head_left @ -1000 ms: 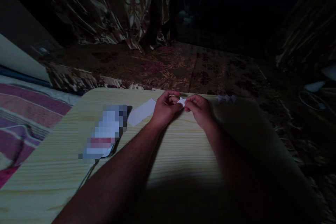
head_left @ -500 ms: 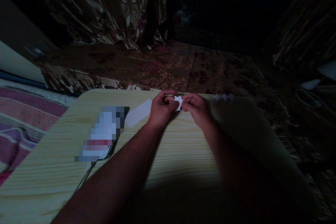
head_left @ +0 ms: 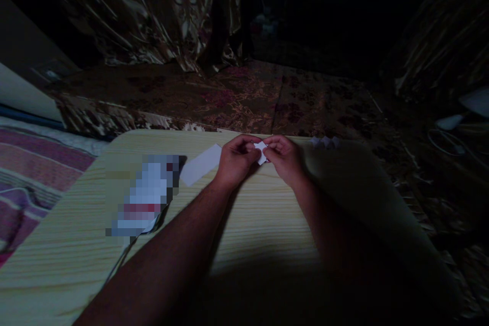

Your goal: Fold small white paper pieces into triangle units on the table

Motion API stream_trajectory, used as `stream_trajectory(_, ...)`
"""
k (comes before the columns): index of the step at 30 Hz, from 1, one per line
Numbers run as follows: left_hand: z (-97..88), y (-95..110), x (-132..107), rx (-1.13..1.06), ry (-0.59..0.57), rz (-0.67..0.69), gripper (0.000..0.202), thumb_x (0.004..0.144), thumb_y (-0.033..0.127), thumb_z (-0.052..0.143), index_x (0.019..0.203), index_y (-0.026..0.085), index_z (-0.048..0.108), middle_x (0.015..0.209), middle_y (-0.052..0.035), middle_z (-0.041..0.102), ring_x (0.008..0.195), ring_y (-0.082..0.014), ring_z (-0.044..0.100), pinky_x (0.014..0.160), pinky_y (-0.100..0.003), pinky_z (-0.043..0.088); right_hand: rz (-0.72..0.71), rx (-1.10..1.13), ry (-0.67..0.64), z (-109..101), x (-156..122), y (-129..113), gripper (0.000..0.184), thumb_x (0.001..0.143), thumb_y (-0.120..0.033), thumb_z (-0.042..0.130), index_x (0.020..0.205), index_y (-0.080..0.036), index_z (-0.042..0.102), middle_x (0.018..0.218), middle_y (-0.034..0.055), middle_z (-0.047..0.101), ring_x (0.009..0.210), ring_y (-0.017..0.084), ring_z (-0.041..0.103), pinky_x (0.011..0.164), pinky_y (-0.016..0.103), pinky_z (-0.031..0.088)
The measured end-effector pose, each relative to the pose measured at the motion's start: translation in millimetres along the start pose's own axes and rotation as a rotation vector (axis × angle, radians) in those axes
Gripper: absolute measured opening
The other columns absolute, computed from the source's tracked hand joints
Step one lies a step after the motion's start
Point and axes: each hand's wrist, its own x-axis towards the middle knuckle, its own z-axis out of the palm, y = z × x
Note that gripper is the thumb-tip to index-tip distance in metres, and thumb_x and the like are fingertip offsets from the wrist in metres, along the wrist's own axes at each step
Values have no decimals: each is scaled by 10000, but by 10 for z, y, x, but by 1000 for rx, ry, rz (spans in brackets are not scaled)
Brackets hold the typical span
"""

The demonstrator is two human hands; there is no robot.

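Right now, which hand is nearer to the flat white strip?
Left. The left hand is close beside the white strip; the right hand is farther off, beyond the left hand.

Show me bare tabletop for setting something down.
Bare wooden tabletop lies between the forearms and left of the pixelated device and cable; the dim right side is uncertain. Crowded: far side, with hands, star-shaped paper, paper strip, three folded papers.

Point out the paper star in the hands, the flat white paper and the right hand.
Paper star (head_left: 261, 148): head view, on its visible white face.
Flat white paper (head_left: 200, 165): head view, middle of its upper face.
Right hand (head_left: 286, 159): head view, on the middle of the hand.
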Motion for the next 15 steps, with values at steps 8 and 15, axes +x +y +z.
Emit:
stream_trajectory(8,7,-5,-6,8,-10,14,226,632,169,737,852,160,686,637,26,610,534,-82,516,515,-202,411,-42,-36,1,4,-8,-12,143,691,-163,620,829,-190,595,637,-50,602,562,94,542,534,218,402)
stream_trajectory(15,-6,-21,-5,32,-18,7,186,668,201,726,838,165,660,600,29,587,493,-81,482,485,-207,380,-45,-65,-10,-13,-16,-16,137,697,-177,615,832,-194,599,662,-40,612,585,104,552,541,222,400)
